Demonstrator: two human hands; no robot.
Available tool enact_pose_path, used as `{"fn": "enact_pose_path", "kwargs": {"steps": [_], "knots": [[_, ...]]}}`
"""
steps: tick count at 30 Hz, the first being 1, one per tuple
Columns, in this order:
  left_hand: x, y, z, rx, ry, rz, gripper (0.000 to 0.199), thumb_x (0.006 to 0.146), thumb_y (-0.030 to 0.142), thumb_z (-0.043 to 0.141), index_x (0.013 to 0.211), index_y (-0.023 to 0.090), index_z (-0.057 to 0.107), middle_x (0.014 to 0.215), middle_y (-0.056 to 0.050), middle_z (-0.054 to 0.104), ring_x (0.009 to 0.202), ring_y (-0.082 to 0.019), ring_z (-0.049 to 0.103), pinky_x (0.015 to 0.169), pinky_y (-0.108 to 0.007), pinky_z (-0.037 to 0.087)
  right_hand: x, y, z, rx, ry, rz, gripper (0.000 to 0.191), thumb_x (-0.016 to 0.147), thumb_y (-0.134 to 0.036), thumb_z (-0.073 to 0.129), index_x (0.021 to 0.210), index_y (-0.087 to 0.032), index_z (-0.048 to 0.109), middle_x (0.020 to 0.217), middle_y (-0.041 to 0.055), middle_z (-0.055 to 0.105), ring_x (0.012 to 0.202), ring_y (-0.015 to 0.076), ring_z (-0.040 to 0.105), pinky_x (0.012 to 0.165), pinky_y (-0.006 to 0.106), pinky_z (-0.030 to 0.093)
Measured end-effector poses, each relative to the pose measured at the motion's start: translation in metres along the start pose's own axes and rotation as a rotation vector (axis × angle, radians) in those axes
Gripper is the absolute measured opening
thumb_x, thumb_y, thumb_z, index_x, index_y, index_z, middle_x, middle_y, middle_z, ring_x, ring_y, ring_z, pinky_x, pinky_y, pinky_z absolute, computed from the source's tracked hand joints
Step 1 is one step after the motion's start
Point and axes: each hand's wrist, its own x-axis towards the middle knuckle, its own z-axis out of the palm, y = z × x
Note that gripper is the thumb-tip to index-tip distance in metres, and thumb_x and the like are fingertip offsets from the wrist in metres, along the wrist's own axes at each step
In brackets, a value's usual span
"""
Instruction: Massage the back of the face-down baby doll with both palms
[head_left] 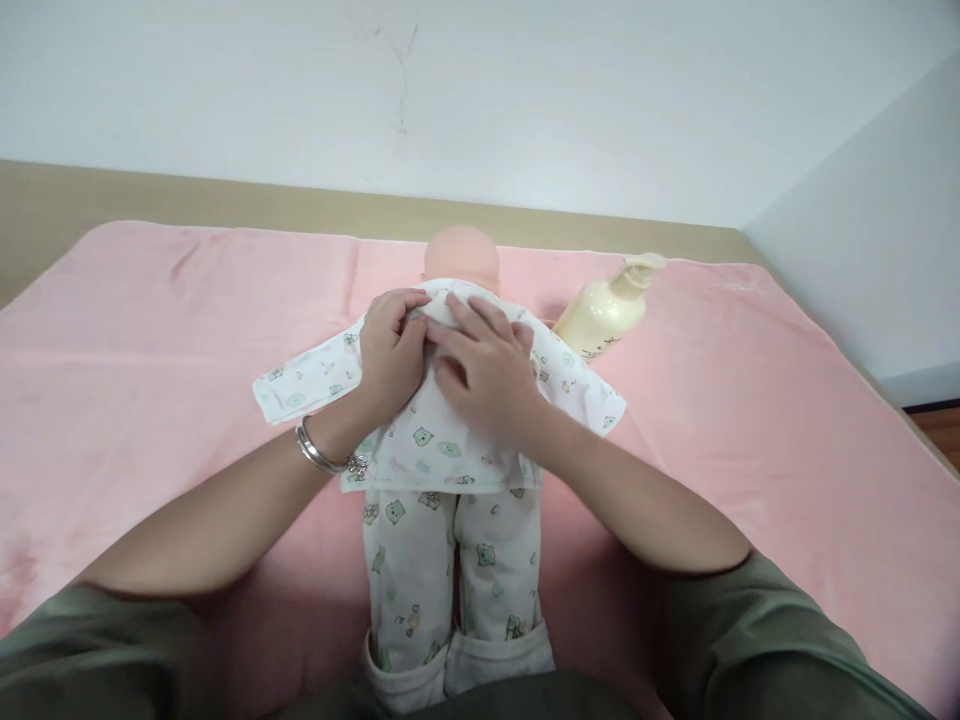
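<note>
A baby doll (461,252) lies stretched out on a pink sheet, its smooth bald head away from me and no face showing. It wears a white long-sleeved top (442,462) and white trousers (487,570), both printed with small green bears. My left hand (394,345) rests on the left side of the top's upper part, fingers bent over the cloth and thumb apart. Beside it, my right hand (487,365) lies across the top just below the head, fingers spread. The sleeves stick out to both sides; whether the doll's arms fill them is hidden.
A cream pump bottle (604,312) leans at a tilt by the right sleeve. The pink sheet (720,420) covers most of the wooden surface (247,193), which meets a white wall (525,110) behind. Another wall section (885,220) rises at the right.
</note>
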Motion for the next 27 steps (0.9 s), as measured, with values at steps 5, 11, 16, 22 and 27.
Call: {"fn": "enact_pose_path", "kwargs": {"steps": [5, 11, 16, 22, 27], "knots": [[0.0, 0.003, -0.001, 0.023, -0.018, 0.017, 0.028, 0.083, 0.019, 0.052, 0.103, 0.022, 0.071, 0.112, -0.006, 0.077, 0.109, -0.025, 0.069, 0.103, -0.045, 0.052, 0.028, 0.033, 0.002, 0.11, 0.034, 0.122, 0.047, 0.102, -0.033, 0.047, 0.145, -0.023, 0.063, 0.168, 0.0106, 0.047, 0.155, 0.0348, 0.042, 0.124, 0.064, 0.032], [0.0, 0.002, 0.0, 0.027, -0.026, 0.016, 0.028, 0.083, 0.019, 0.051, 0.103, 0.021, 0.071, 0.111, -0.007, 0.077, 0.108, -0.025, 0.069, 0.103, -0.045, 0.053, 0.001, 0.005, 0.003, -0.096, 0.072, 0.058, 0.052, 0.107, -0.031, 0.037, 0.152, -0.012, 0.055, 0.166, 0.0193, 0.047, 0.152, 0.0395, 0.044, 0.121, 0.059, 0.038], [0.001, 0.002, -0.001, 0.048, -0.036, 0.022, 0.028, 0.084, 0.018, 0.05, 0.102, 0.023, 0.07, 0.111, -0.005, 0.077, 0.108, -0.025, 0.069, 0.102, -0.044, 0.053, -0.009, -0.011, 0.003, -0.139, 0.065, -0.014, 0.051, 0.104, -0.032, 0.044, 0.151, -0.017, 0.057, 0.169, 0.0152, 0.045, 0.152, 0.0442, 0.041, 0.116, 0.065, 0.04], [-0.001, 0.008, -0.003, 0.195, -0.039, 0.191, 0.025, 0.087, 0.019, 0.051, 0.103, 0.023, 0.069, 0.103, -0.007, 0.077, 0.102, -0.027, 0.068, 0.098, -0.048, 0.051, 0.022, 0.027, 0.005, 0.056, 0.089, 0.069, 0.051, 0.102, -0.033, 0.047, 0.148, -0.015, 0.062, 0.162, 0.0146, 0.054, 0.15, 0.0323, 0.049, 0.127, 0.053, 0.037], [-0.002, 0.01, -0.003, 0.229, -0.031, 0.182, 0.024, 0.086, 0.02, 0.05, 0.101, 0.023, 0.069, 0.101, -0.007, 0.076, 0.101, -0.027, 0.067, 0.096, -0.046, 0.051, 0.019, 0.023, 0.003, -0.002, 0.052, 0.083, 0.052, 0.105, -0.031, 0.045, 0.152, -0.012, 0.058, 0.164, 0.0183, 0.05, 0.152, 0.0358, 0.047, 0.13, 0.057, 0.034]]}}
